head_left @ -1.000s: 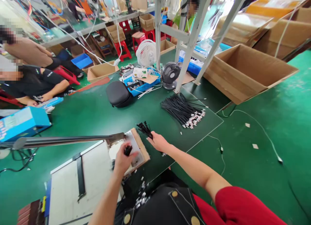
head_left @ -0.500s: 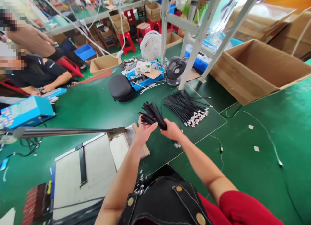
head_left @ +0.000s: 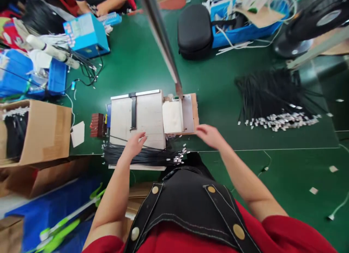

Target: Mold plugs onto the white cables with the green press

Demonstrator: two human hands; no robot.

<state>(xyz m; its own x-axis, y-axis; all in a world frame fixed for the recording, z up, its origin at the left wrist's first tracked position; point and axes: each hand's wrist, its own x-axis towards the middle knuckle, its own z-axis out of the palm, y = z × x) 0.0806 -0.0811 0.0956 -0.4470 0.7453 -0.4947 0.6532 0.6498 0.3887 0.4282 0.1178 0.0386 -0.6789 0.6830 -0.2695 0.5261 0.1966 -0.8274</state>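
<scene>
My left hand (head_left: 134, 145) hovers at the front edge of a guillotine paper cutter (head_left: 148, 114), its thumb and fingers apart and nothing held. Just under it, a bundle of black cables (head_left: 147, 155) with white end connectors lies along the cutter's front; I cannot tell whether my fingers touch them. My right hand (head_left: 210, 135) is beside the right end of the cutter's wooden base, fingers loosely extended, holding nothing. The cutter's long blade arm (head_left: 163, 38) stands raised. Off to the right, a spread pile of black cables (head_left: 268, 96) lies with its white connectors toward me.
A black zip case (head_left: 195, 31) and a blue tray (head_left: 245, 36) of parts sit at the back, with a dark fan (head_left: 316, 23) to their right. On the left are a blue box (head_left: 86, 35) and a cardboard box (head_left: 49, 133) of cables. Another person's hands (head_left: 100, 7) are across the table.
The bundle of black cables that both hands held is out of them. Both hands have moved left toward the cutter and spread apart. The view has turned left and down.
</scene>
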